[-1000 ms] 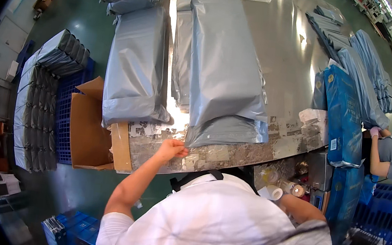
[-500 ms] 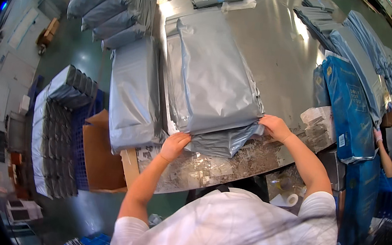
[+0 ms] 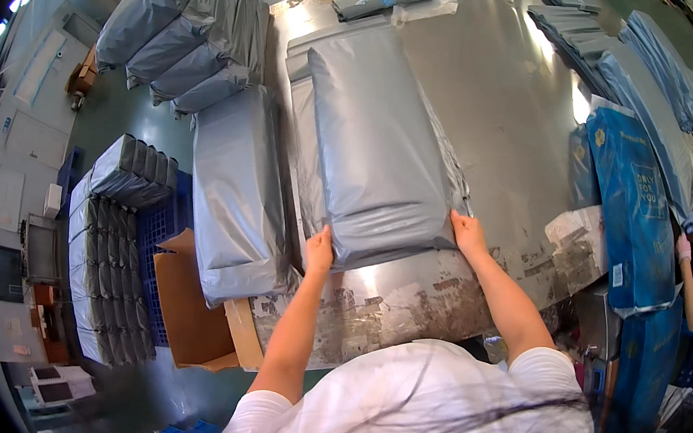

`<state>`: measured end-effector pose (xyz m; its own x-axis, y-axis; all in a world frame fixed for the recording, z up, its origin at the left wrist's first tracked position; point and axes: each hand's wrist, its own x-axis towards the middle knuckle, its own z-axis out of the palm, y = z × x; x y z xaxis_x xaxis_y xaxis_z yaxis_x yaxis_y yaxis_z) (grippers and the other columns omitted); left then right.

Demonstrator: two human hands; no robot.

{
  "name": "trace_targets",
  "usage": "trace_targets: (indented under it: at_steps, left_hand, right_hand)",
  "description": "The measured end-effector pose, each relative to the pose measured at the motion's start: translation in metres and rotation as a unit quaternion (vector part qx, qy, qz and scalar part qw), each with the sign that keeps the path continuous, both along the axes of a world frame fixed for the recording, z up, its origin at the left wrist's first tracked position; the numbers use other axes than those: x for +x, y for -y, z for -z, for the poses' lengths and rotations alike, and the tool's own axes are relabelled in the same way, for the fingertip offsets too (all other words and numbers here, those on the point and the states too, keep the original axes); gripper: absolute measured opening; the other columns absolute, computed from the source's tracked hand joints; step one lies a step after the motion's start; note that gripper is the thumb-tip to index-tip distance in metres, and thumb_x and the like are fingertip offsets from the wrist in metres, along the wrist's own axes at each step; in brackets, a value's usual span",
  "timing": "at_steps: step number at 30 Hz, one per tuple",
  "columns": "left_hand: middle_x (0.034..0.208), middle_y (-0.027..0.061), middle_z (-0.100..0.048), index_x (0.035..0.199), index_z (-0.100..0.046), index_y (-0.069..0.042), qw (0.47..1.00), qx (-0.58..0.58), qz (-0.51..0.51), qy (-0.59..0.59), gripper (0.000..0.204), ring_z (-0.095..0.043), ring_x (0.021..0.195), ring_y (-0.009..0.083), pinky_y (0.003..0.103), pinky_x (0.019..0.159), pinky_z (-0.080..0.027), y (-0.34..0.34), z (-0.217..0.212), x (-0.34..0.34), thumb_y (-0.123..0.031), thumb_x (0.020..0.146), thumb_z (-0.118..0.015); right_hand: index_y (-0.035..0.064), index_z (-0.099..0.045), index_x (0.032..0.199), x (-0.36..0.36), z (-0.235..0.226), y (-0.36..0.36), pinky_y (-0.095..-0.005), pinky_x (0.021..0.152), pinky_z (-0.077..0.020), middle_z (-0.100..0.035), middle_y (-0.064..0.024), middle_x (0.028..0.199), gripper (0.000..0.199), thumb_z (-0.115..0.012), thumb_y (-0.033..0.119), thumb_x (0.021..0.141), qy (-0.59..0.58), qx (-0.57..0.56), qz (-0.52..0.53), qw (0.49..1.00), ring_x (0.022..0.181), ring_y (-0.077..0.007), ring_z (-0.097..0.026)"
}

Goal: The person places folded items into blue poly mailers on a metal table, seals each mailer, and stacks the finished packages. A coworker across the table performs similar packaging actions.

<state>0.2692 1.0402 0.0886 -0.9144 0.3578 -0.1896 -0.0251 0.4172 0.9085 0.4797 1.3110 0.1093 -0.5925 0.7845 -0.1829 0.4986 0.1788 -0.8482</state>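
A plump grey plastic mailing bag (image 3: 381, 147) lies lengthwise in front of me on the metal table, on top of other flat grey plastic. My left hand (image 3: 319, 249) is closed at its near left corner, fingers curled against the edge. At the near right corner my right hand (image 3: 468, 234) pinches the bag's side, thumb on top. The near end of the bag looks rounded and creased, with no loose flap showing. Just left of it lies another filled grey bag (image 3: 237, 190).
Several stacked grey bags (image 3: 187, 32) stand at the far left. An open cardboard box (image 3: 193, 306) sits below the table's left edge. A rolled grey bundle (image 3: 383, 0) lies at the back of the metal table (image 3: 498, 105). At right are a blue package (image 3: 629, 208) and a co-worker's gloved hands (image 3: 690, 234).
The loose flap that hung toward me at the bag's near end is no longer visible; that end is now tucked and rounded. My hands have shifted from the flap to the bag's near corners.
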Motion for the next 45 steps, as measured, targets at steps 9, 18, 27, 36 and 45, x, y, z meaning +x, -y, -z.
trace_targets:
  at_steps: [9, 18, 27, 36, 45]
  left_hand:
    - [0.096, 0.0127, -0.054, 0.117, -0.045, 0.000, 0.988, -0.064, -0.030, -0.138, 0.037, -0.052, 0.088, 0.0217, 0.032, 0.080, -0.041, -0.039, -0.041, -0.014, -0.007, 0.082, -0.054]
    - [0.130, 0.0135, -0.039, 0.134, -0.029, -0.001, 0.912, 0.253, -0.002, 0.323, 0.064, -0.040, 0.117, 0.0231, 0.031, 0.096, -0.032, -0.083, -0.104, -0.035, -0.026, 0.081, -0.053]
    - [0.125, 0.0178, -0.042, 0.134, -0.027, -0.003, 0.948, 0.308, 0.002, 0.082, 0.073, -0.047, 0.110, 0.0253, 0.035, 0.090, -0.040, 0.081, -0.233, -0.025, -0.022, 0.069, -0.054]
    - [0.113, 0.0170, -0.053, 0.119, -0.048, -0.005, 0.882, 0.359, -0.170, 0.252, 0.060, -0.054, 0.097, 0.0328, 0.046, 0.081, -0.047, 0.193, -0.263, -0.061, -0.043, 0.072, -0.053]
    - [0.082, 0.0178, -0.059, 0.090, -0.057, 0.002, 0.918, 0.264, -0.190, 0.229, 0.032, -0.056, 0.072, 0.0299, 0.040, 0.066, -0.047, 0.226, -0.196, -0.114, -0.029, 0.082, -0.052]
  right_hand:
    - [0.0045, -0.046, 0.118, -0.054, -0.013, -0.054, -0.0360, 0.083, -0.0427, -0.055, -0.0174, 0.106, 0.049, -0.043, 0.043, 0.088, -0.036, 0.102, -0.026, 0.994, 0.099, -0.0269, -0.053]
    - [0.0060, -0.034, 0.132, -0.081, -0.096, -0.035, -0.0360, 0.094, -0.0385, -0.044, -0.0135, 0.126, 0.070, -0.057, 0.044, 0.078, -0.222, -0.573, -0.010, 0.789, 0.113, -0.0253, -0.046]
    - [0.0023, -0.015, 0.136, -0.106, -0.170, 0.082, -0.0369, 0.095, -0.0365, -0.042, -0.0149, 0.123, 0.079, -0.062, 0.016, 0.074, -0.307, -0.419, -0.201, 0.830, 0.112, -0.0230, -0.044]
    - [0.0023, -0.012, 0.138, -0.225, -0.147, 0.255, -0.0394, 0.106, -0.0150, -0.018, -0.0212, 0.139, 0.079, -0.054, 0.037, 0.081, -0.364, -0.141, -0.280, 0.877, 0.131, -0.0313, -0.015]
    - [0.0024, -0.031, 0.128, -0.208, -0.114, 0.192, -0.0365, 0.098, -0.0309, -0.038, -0.0185, 0.128, 0.072, -0.049, 0.054, 0.081, -0.092, -0.273, -0.350, 0.892, 0.120, -0.0286, -0.035]
